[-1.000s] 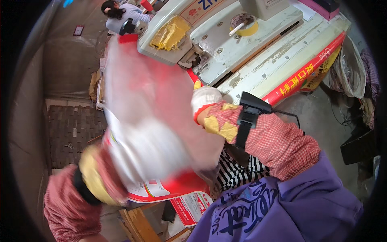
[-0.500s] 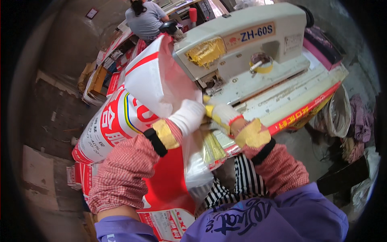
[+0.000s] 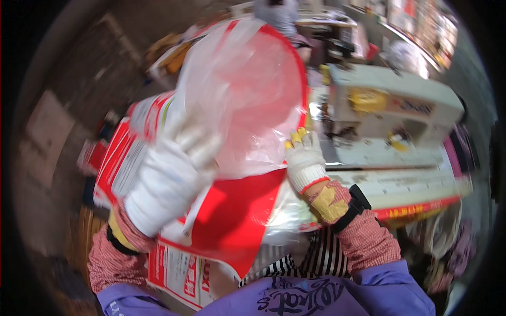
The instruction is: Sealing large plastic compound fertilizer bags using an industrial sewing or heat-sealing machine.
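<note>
A large red and white printed sack (image 3: 232, 210) with a clear plastic liner (image 3: 247, 116) stands in front of me. Its round mouth gapes toward me. My left hand (image 3: 176, 171), in a white glove, is over the sack's left side. Its fingers look stretched out and apart, though motion smears them, and I see nothing in them. My right hand (image 3: 305, 158), gloved with yellow fingertips, lies against the right edge of the sack's mouth. Its fingers are extended; its thumb is hidden. Just right of it stands a pale industrial sewing machine (image 3: 363, 118).
The machine's long table (image 3: 390, 187) has a red-edged front. A yellow tape roll (image 3: 399, 141) sits within the machine's arm opening. Farther back is another person (image 3: 279, 18) near a workbench. More printed sacks (image 3: 118, 163) lie left, and a translucent bag (image 3: 445, 226) hangs at right.
The sack's mouth has swung open toward me. My left hand has moved left and nearer, away from my right hand. The view has turned, so the machine appears farther right.
</note>
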The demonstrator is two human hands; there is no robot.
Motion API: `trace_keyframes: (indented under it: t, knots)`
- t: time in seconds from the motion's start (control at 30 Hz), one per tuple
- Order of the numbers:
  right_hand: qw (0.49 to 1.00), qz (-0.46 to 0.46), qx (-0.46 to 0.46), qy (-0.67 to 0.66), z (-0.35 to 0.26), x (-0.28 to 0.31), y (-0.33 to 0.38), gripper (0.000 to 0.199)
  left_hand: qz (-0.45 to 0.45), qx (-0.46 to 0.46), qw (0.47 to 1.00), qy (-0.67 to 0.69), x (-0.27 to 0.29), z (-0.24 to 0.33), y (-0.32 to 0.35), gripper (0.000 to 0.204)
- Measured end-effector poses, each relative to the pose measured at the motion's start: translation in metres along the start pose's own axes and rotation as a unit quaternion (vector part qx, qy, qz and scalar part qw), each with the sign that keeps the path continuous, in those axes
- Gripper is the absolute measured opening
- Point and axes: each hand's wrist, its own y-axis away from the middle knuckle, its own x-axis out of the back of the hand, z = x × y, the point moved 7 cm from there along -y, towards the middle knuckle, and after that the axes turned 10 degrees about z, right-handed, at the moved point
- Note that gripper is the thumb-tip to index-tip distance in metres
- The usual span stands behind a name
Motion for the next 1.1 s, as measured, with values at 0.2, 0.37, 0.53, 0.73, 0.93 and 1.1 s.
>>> trace_keyframes:
  t: [0.2, 0.37, 0.53, 0.73, 0.93, 1.1]
  knots:
    - [0.922, -0.128, 0.21, -0.299, -0.174, 0.07, 0.026, 0.026, 0.33, 0.237, 0.912, -0.054, 0.094, -0.077, 0.139, 0.056]
    - [0.717, -0.415, 0.269, -0.491, -0.256, 0.1, 0.132, 0.038, 0.225, 0.73, 0.483, 0.428, 0.003, -0.031, 0.293, 0.048]
    - [0.587, -0.391, 0.327, -0.628, -0.188, 0.148, 0.187, 0.059, 0.318, 0.75, 0.2, 0.545, -0.032, 0.034, 0.376, 0.037]
    - [0.414, -0.401, -0.135, -0.806, -0.031, 0.079, 0.212, 0.08, 0.227, 0.766, 0.171, 0.576, -0.024, 0.097, 0.381, 0.04]
    - [0.333, -0.143, -0.302, -0.882, 0.04, 0.033, 0.201, 0.095, 0.128, 0.796, 0.252, 0.536, -0.007, 0.202, 0.396, 0.028]
    - [0.488, -0.083, -0.255, -0.83, 0.065, -0.025, 0.167, 0.07, 0.174, 0.818, 0.328, 0.44, 0.03, 0.232, 0.455, 0.026]
